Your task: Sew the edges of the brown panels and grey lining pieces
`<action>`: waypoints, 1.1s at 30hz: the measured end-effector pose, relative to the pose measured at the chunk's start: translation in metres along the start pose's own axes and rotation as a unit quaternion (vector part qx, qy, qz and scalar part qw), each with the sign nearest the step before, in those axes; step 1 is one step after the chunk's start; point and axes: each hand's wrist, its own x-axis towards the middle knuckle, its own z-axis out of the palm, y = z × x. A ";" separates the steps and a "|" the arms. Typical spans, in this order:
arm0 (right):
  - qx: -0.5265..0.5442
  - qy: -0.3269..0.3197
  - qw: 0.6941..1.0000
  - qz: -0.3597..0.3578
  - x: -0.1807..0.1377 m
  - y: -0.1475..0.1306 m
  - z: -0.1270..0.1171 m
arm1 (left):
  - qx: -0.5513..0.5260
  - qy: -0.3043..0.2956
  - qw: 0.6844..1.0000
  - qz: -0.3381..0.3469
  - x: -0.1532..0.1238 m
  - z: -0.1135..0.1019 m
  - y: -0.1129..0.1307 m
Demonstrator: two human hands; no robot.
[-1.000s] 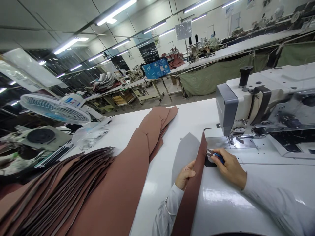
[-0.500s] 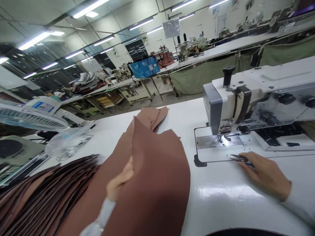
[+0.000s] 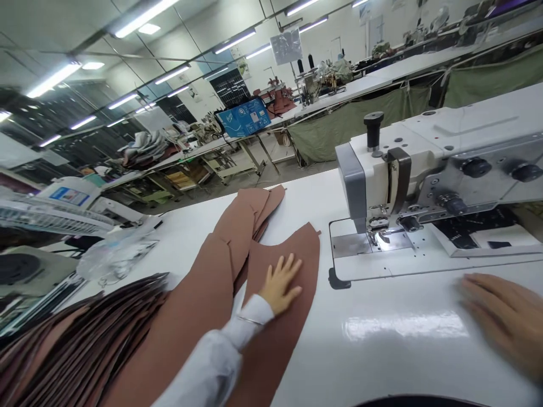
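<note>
My left hand [image 3: 280,284] lies with fingers spread on a brown leather-like panel [image 3: 271,342], which rests flat on the white table. Left of it lies a stack of similar brown panels [image 3: 186,308], their notched upper ends overlapping. My right hand [image 3: 504,319] hovers low over the table at the right edge, its fingers stretched out but blurred by motion. Whether it holds anything is hidden; no thread snips are visible. Beyond the right hand stands the white sewing machine [image 3: 424,164], its lit needle area above the metal plate [image 3: 352,245].
A fanned pile of dark-edged brown pieces [image 3: 106,333] sits at lower left. Behind it are a clear plastic bag [image 3: 112,254] and a white fan [image 3: 55,217]. Across the aisle, a long bench [image 3: 390,73] carries other machines and a blue box [image 3: 244,118].
The brown panel, lifted by my left hand before, now lies flat to the right of the stack. My right hand has pulled right from the machine plate; the snips it had are out of sight.
</note>
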 end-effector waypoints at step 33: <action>0.069 -0.129 0.967 -0.210 0.060 -0.103 0.051 | -0.065 0.061 0.986 0.140 0.090 0.015 0.139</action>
